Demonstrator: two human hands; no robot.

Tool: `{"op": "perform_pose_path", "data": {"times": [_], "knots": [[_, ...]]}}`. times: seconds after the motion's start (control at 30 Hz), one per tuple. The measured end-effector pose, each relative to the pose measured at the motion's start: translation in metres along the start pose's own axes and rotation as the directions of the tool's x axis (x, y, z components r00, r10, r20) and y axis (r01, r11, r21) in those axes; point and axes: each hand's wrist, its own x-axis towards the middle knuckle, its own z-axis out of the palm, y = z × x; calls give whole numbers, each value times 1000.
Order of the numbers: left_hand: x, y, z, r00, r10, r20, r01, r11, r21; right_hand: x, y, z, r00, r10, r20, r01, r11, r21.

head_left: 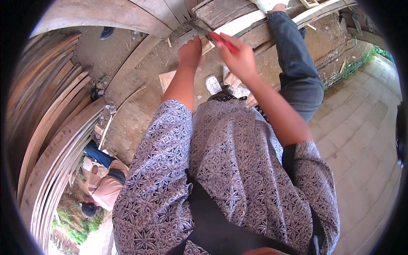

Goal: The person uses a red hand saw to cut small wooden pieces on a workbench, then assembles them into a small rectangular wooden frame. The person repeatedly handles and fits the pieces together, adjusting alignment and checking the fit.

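Observation:
My right hand (239, 57) is closed round the red handle of a handsaw (225, 43). Its dark, narrow blade points up and left, seen at a slant. Just left of it, my left hand (190, 52) is closed on the end of a pale wooden strip (207, 45); the fingers' far side is hidden. The saw blade lies over or against the wood near this hand, and contact cannot be made out. My right foot, in a white shoe (272, 3), rests on a long timber (242, 25) beyond the hands.
Curved-looking stacked boards (55, 157) lean at the left. A person (106, 187) in a pink top bends low behind them. Wood offcuts (167, 80) and my other white shoe (213, 85) are on the dirt below. Paving (361, 123) runs along the right.

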Motion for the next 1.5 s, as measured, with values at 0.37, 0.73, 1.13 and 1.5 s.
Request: {"op": "perform_pose_path", "data": {"times": [0.37, 0.73, 1.13, 1.5], "knots": [[46, -27, -23, 982, 18, -186, -17, 1000, 9, 38, -22, 22, 991, -112, -79, 110, 994, -23], [43, -18, -26, 993, 11, -117, -11, 1000, 2, 55, -15, 23, 998, -43, -45, 42, 999, -26], [42, -23, -15, 983, 21, -183, -15, 999, 36, -48, -65, -57, 999, -35, 2, 35, 999, -13], [45, -27, -12, 970, 71, -234, -59, 997, 58, -62, -59, -63, 999, 5, 46, -5, 1000, -13]]}}
